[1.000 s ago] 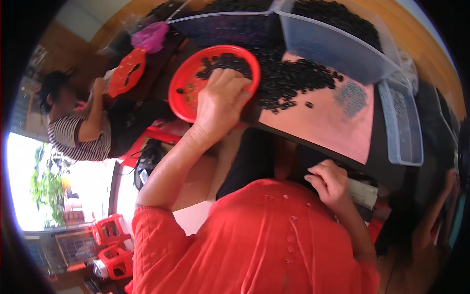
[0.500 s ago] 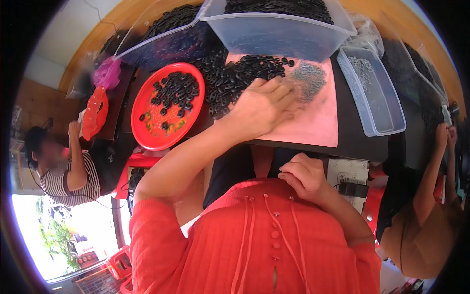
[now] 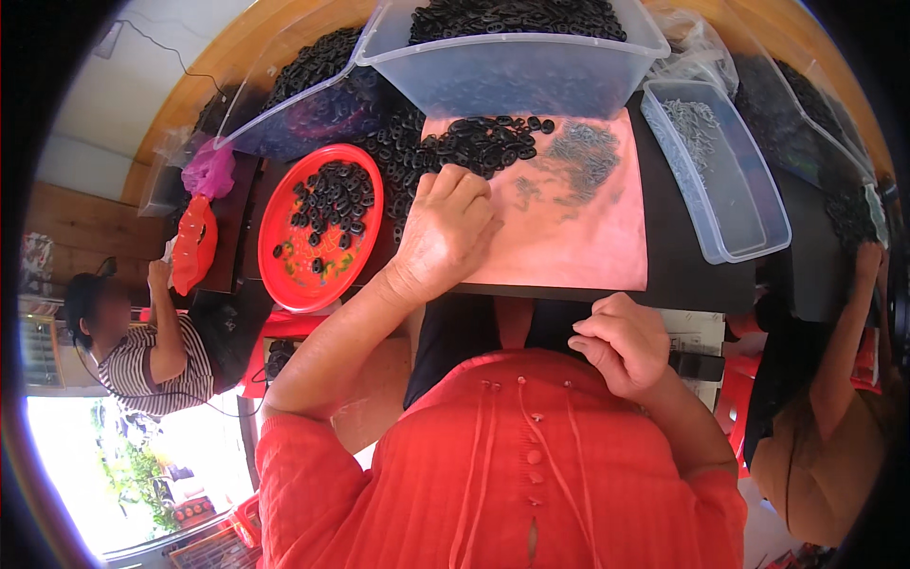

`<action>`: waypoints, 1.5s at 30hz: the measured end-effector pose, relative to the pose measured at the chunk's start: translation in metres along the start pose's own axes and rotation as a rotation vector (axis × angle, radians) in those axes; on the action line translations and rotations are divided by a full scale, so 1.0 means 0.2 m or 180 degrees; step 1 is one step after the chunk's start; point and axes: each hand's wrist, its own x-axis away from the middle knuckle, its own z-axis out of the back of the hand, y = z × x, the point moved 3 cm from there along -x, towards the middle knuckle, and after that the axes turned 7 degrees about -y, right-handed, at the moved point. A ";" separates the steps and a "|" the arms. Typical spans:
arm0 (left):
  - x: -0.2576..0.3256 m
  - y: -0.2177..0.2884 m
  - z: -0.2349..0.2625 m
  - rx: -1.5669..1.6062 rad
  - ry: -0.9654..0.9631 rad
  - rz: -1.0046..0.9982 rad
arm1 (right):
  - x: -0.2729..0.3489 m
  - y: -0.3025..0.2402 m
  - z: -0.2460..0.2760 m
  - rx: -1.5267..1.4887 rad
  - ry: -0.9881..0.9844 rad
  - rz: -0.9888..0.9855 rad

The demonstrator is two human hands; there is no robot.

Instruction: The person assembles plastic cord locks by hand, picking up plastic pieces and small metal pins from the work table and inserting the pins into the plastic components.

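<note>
My left hand (image 3: 447, 233) is over the left part of a pink sheet (image 3: 578, 251), its fingers curled down beside a heap of small black oval rings (image 3: 483, 142). Whatever its fingertips may hold is hidden. Close in front of my body, past the table's near edge, my right hand (image 3: 626, 346) is closed with thumb and fingers drawn together; anything in it is too small to make out. On the sheet's far right lies a patch of small grey metal pins (image 3: 586, 156). A red oval tray (image 3: 270, 242) left of my hand carries more black rings.
A large clear bin (image 3: 512, 76) full of black pieces stands behind the sheet, another bin (image 3: 284, 119) to its left. At right is a narrow clear box (image 3: 720, 204) with metal pins. One person (image 3: 166, 356) sits at left, another (image 3: 825, 436) at right.
My left hand has moved left and nearer, from beside the metal pins to the near side of the black rings. My right hand stays closed near my body.
</note>
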 end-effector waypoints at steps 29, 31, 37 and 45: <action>-0.04 -0.02 -0.01 -0.0270 0.0015 0.0140 | 0.04 0.01 0.03 0.0114 0.0076 0.0062; -0.08 -0.02 -0.04 -0.0447 0.0003 0.0118 | 0.05 0.01 0.03 0.0094 0.0095 0.0058; -0.10 -0.03 -0.08 -0.0801 -0.0053 0.0150 | 0.04 0.00 0.03 0.0139 0.0034 0.0022; -0.11 0.00 -0.10 -0.0598 0.0113 0.0147 | 0.08 0.02 0.03 0.0143 0.0061 -0.0001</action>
